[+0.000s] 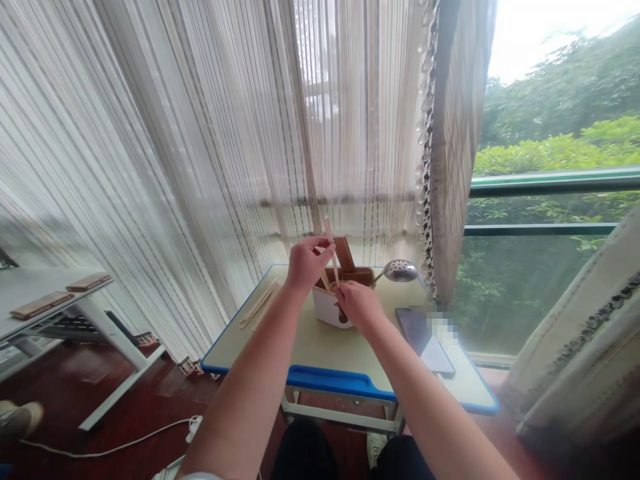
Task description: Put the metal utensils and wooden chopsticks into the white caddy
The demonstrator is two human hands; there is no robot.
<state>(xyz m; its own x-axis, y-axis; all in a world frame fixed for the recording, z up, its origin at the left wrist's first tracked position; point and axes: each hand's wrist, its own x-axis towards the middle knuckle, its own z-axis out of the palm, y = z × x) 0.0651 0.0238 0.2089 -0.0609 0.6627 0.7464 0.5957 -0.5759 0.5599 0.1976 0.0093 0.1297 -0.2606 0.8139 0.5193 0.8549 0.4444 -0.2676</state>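
Note:
Pale wooden chopsticks stand near upright over a white utensil holder with a brown inside. My left hand pinches them near their upper part, fingers closed. Lower down, my right hand is closed around their lower part at the holder's front rim; its fingertips are partly hidden. A brown wooden utensil leans up out of the holder at the back. From its right side a metal slotted ladle sticks out. More chopsticks lie on the table left of my left forearm.
The small cream table has a blue edge. A dark flat device lies at its right. Striped curtains hang behind, with a window at right. Another table stands left, and a white cable crosses the floor.

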